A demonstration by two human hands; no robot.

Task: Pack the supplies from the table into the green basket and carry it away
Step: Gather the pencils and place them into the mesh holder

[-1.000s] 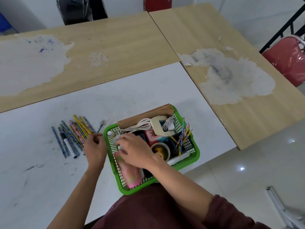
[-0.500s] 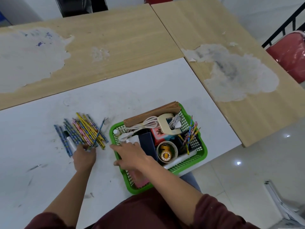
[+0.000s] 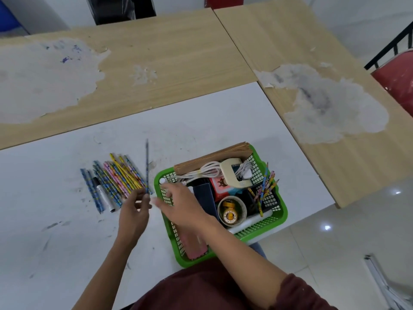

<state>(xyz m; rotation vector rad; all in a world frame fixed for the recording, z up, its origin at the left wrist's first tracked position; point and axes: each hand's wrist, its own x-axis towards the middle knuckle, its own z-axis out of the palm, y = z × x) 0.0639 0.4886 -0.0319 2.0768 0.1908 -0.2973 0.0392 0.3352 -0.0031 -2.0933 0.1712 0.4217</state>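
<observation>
The green basket (image 3: 271, 222) sits at the white table's near right edge, filled with brown envelopes, a white cable, a tape dispenser, a tape roll, a dark booklet and several pencils. Left of it, a pile of patterned pencils (image 3: 116, 179) and a black-and-white marker (image 3: 103, 193) lie on the table. My left hand (image 3: 135, 209) pinches a blue pencil (image 3: 147, 166) that stands upright, tip up, beside the pile. Over the basket's left rim my right hand (image 3: 181, 203) hovers with fingers spread and nothing in it.
The white table (image 3: 201, 130) butts against two worn wooden tables, one behind (image 3: 156, 57) and one to the right (image 3: 335, 90). A red chair (image 3: 400, 83) stands at far right, a black chair (image 3: 120, 7) at the back. Tiled floor lies beyond the basket.
My left hand has lifted one blue pencil out of the pile and holds it upright. My right hand has come out of the basket, leftward toward the left hand.
</observation>
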